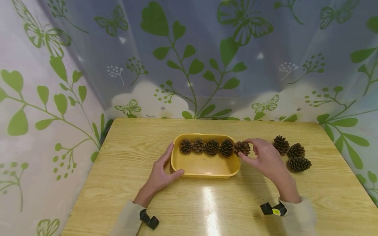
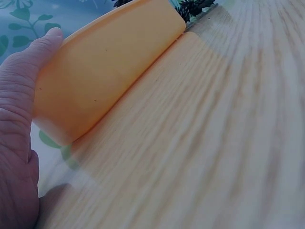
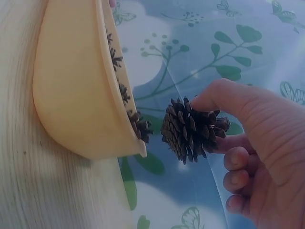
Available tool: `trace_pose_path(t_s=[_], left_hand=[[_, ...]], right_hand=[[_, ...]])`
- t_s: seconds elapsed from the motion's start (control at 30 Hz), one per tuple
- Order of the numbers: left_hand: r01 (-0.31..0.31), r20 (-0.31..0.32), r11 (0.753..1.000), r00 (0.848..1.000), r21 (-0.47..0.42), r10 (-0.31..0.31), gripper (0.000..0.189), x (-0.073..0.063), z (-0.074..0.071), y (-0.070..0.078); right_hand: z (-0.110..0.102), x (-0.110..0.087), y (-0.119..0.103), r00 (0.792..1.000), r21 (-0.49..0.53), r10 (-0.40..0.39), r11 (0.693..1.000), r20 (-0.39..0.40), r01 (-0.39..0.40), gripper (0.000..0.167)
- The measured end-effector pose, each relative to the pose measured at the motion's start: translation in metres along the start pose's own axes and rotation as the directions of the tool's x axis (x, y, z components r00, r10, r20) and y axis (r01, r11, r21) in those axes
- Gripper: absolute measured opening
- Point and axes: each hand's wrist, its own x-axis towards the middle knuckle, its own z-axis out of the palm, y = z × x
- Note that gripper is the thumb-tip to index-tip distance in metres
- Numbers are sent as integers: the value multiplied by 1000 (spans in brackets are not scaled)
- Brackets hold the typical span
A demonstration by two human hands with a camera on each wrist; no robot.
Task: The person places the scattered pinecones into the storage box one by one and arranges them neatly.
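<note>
A yellow plastic box [image 1: 203, 165] stands on the table with several pine cones [image 1: 212, 147] in a row along its back side. My left hand [image 1: 160, 172] holds the box's left end, thumb at the front rim and fingers along the left side. In the left wrist view the thumb [image 2: 45, 45] lies against the outer wall. Between thumb and index finger, my right hand [image 1: 264, 157] pinches another pine cone [image 1: 242, 148] at the right end of the box. The right wrist view shows this pine cone [image 3: 190, 131] raised beside the rim, apart from it.
Three more pine cones [image 1: 296, 150] lie together on the wooden table [image 1: 118, 200], right of my right hand. A curtain with leaf and butterfly prints [image 1: 189, 65] hangs behind the table, and a similar print covers the left side [image 1: 44, 108].
</note>
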Motion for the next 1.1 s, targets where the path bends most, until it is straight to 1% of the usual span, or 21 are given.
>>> trace_pose_path(t_s=[0.1,0.3,0.4,0.53,0.6,0.77,0.83,0.93,1.07,1.1], left_hand=[[5,3,1000,1000,-1,-5,108,0,0,1],[-19,-4,1000,1000,9,19,108,-1,-1,0],[-20,-6,1000,1000,20,20,109,-1,-1,-1],[-5,-3,1000,1000,18,5,110,0,0,0],[3,-2,1000,1000,11,-3,109,0,0,5],[13,5,1000,1000,7,-13,104,3,-5,32],[12,8,1000,1000,9,-12,103,4,-6,39],[8,2,1000,1000,9,-8,106,3,-4,29],[-8,-5,1000,1000,19,9,109,2,-1,7],[-8,-6,1000,1000,20,8,110,2,-1,4]], right_hand=[[3,0,-3,1000,15,-21,1000,0,21,45],[8,2,-8,997,37,-69,997,-19,69,42],[10,4,-12,997,38,-78,996,-6,78,41],[14,4,-17,996,48,-86,995,26,84,43],[17,4,-20,995,48,-93,995,40,91,45],[26,7,-27,990,48,-116,993,77,112,45],[30,9,-31,988,48,-125,991,93,121,45],[35,12,-38,983,46,-133,991,125,128,46],[40,17,-47,975,48,-151,988,164,145,47],[42,19,-48,973,50,-157,987,168,151,47]])
